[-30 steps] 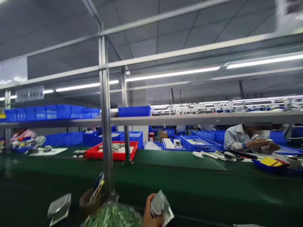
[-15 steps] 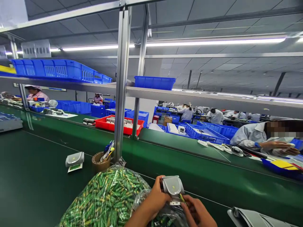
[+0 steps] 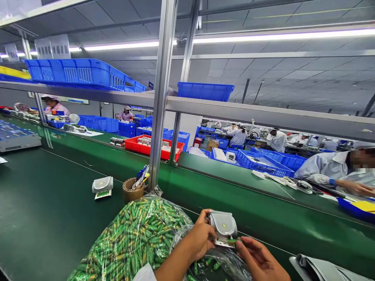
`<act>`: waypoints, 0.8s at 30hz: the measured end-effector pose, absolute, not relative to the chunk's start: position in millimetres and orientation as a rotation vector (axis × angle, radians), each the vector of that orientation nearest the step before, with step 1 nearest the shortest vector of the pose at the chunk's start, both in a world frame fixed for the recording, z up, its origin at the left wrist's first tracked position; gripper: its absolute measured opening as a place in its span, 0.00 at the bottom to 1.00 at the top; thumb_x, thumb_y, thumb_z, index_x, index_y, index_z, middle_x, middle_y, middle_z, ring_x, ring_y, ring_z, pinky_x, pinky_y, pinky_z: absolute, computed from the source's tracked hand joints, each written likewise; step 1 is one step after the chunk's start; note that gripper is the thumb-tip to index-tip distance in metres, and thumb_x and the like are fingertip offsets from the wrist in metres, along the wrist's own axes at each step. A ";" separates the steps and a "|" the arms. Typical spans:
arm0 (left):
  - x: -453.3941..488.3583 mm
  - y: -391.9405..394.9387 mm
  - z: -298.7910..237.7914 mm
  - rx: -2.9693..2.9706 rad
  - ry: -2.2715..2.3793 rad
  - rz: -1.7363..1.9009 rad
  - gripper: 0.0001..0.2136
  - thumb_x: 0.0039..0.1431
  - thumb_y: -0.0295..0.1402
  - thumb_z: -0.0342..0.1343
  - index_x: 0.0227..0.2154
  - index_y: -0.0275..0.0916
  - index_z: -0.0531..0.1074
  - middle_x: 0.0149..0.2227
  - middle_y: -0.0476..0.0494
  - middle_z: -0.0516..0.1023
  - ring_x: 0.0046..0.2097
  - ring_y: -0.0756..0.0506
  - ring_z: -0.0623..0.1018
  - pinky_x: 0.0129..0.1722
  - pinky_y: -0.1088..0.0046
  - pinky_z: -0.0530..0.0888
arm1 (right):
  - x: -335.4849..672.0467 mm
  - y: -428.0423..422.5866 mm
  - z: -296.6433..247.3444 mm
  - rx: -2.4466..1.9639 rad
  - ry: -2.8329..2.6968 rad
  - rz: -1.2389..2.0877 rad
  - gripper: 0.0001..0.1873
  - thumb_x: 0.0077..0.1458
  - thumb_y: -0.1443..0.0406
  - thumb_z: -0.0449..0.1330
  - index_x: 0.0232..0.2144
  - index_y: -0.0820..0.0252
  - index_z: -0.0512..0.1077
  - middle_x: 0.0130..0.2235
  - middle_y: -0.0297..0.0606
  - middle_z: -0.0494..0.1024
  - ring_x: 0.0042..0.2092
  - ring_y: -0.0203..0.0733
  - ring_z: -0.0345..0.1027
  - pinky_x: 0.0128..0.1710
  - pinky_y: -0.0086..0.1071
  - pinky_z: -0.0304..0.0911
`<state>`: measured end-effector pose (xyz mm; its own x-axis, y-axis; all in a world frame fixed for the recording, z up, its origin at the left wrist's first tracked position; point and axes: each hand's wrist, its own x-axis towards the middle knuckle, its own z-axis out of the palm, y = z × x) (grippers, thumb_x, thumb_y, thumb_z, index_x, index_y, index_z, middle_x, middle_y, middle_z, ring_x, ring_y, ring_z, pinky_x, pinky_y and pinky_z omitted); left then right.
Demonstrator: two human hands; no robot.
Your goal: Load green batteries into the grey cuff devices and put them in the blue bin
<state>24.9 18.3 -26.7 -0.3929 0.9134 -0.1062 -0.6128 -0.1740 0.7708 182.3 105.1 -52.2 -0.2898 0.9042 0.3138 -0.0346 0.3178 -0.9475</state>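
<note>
My left hand (image 3: 201, 238) grips a wrist blood pressure monitor (image 3: 223, 224) by its left side. The monitor has a grey wrapped cuff and a white body with an open battery slot at its lower edge. Between the thumb and fingers of my right hand (image 3: 259, 257) is the end of a green battery (image 3: 231, 241), lying across that slot; how far it is seated I cannot tell. Under my hands spreads a clear plastic bag (image 3: 140, 238) full of green batteries. Another monitor (image 3: 102, 185) rests on the green table to the left, green batteries showing in its slot.
Behind the bag stands a cardboard cup (image 3: 133, 190) of pens beside a metal post (image 3: 162, 97). Grey cuffs (image 3: 319, 269) lie at lower right. A red tray (image 3: 140, 146) and blue bins (image 3: 205, 92) are farther back. A co-worker (image 3: 331, 168) sits across at right.
The battery has turned from upright and slanted to lying nearly level across the slot. The monitor is tilted a little differently in my left hand. The view has shifted, so things appear farther right.
</note>
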 end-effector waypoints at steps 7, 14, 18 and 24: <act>29.5 14.5 -17.6 0.480 0.788 1.785 0.33 0.32 0.31 0.59 0.47 0.46 0.56 0.48 0.44 0.75 0.47 0.39 0.79 0.40 0.67 0.73 | 186.4 98.0 -41.8 -0.962 -1.616 1.214 0.34 0.38 0.38 0.71 0.34 0.60 0.84 0.35 0.44 0.87 0.37 0.53 0.83 0.36 0.31 0.80; 33.2 14.4 -16.3 0.524 0.743 1.732 0.34 0.33 0.29 0.59 0.48 0.47 0.55 0.46 0.46 0.77 0.45 0.40 0.80 0.38 0.70 0.70 | 187.4 89.5 -35.2 -0.963 -1.709 1.165 0.33 0.39 0.38 0.70 0.33 0.61 0.83 0.37 0.47 0.86 0.39 0.53 0.83 0.40 0.31 0.79; 34.8 14.6 -18.3 0.467 0.717 1.748 0.32 0.33 0.30 0.59 0.46 0.47 0.57 0.46 0.46 0.76 0.44 0.40 0.80 0.37 0.70 0.71 | 186.2 88.7 -36.8 -0.873 -1.779 1.082 0.28 0.43 0.41 0.70 0.30 0.60 0.82 0.35 0.46 0.84 0.36 0.49 0.81 0.38 0.32 0.78; 39.2 14.7 -20.2 0.324 0.703 1.804 0.32 0.31 0.33 0.59 0.45 0.46 0.58 0.42 0.47 0.76 0.44 0.39 0.80 0.37 0.70 0.71 | 184.1 90.5 -46.2 -0.633 -1.915 0.954 0.25 0.53 0.43 0.68 0.27 0.59 0.78 0.39 0.47 0.81 0.39 0.47 0.80 0.36 0.33 0.78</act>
<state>39.2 14.7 -20.2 -0.3449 0.9308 -0.1211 -0.7673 -0.2053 0.6075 184.1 90.5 -46.2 -0.4835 0.7308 0.4818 0.0554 0.5749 -0.8164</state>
